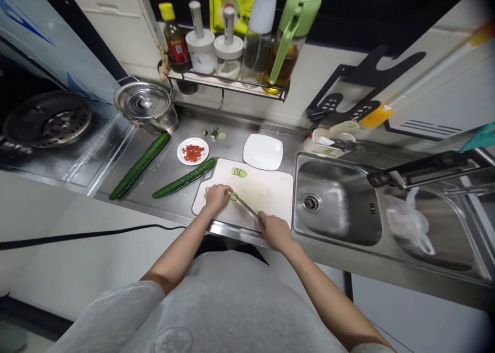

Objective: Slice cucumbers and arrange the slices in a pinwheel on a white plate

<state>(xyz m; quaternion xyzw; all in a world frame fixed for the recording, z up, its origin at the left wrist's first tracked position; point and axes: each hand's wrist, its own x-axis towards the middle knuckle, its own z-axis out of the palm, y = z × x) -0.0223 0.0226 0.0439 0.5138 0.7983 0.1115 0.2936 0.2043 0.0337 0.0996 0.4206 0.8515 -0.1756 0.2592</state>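
Observation:
My right hand (274, 229) is wrapped round the handle of a knife (248, 207), whose blade points up and left across the white cutting board (266, 198). At the blade's tip lies the cut end of a cucumber piece (234, 196). My left hand (218, 197) is closed over that cucumber from above and covers most of it. Farther back on the board rests a short row of overlapping cucumber slices (239, 173). One whole cucumber (184, 178) lies with its tip by the board's left corner, and another cucumber (139, 165) is farther left.
Behind the board stand a white plate (263, 150) and a small dish (181, 151) of chopped red pieces. Cucumber ends (214, 134) lie nearby. A lidded steel pot (154, 118) is at back left. The sink (336, 224) borders the board's right. A bottle rack (232, 87) hangs above.

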